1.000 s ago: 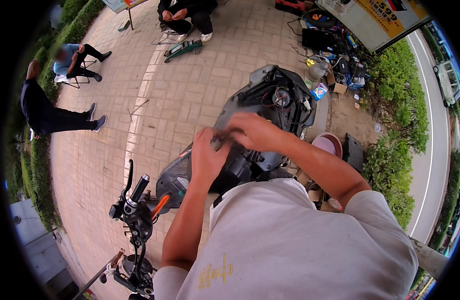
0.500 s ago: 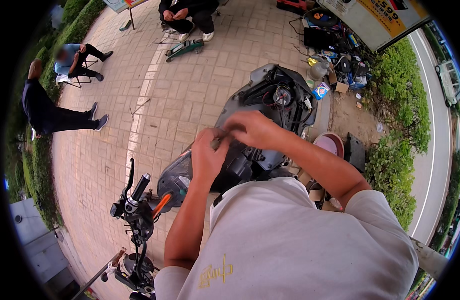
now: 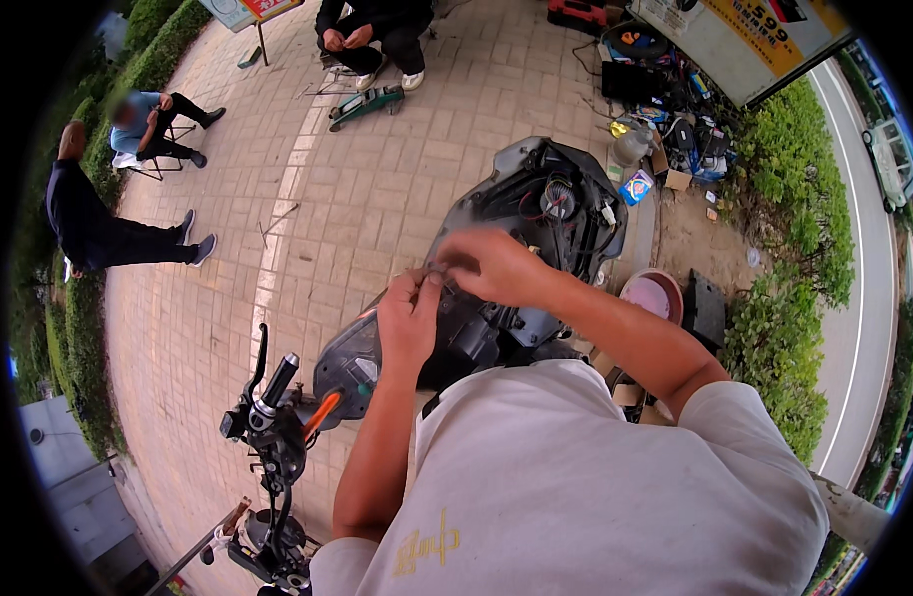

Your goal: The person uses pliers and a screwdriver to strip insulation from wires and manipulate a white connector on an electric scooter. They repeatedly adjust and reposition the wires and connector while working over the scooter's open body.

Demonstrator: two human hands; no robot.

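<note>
Both hands meet over a partly stripped dark scooter [image 3: 524, 164], whose black panels lie open in front of me. My left hand [image 3: 411, 320] is closed, thumb and fingers pinching a tiny dark piece too small to name. Close against it, my right hand [image 3: 496, 266] has its fingers curled together at the same spot; motion blurs their tips, and what they hold is hidden. Beyond the hands, a round grey motor-like part [image 3: 558, 199] with thin wires sits in the open tail. The handlebar [image 3: 278, 382] with its black grip and brake lever points out at the left.
A green floor jack [image 3: 367, 106] stands before a crouching person [image 3: 377, 40]. Two more people are at the far left. Tools and parts [image 3: 680, 139] are heaped at the right, near a pinkish basin [image 3: 653, 293], a black box [image 3: 705, 306] and a hedge [image 3: 789, 179].
My hands stay together over the scooter. The right hand has shifted slightly down and its fingers have turned against the left fingertips. The view has tilted a little.
</note>
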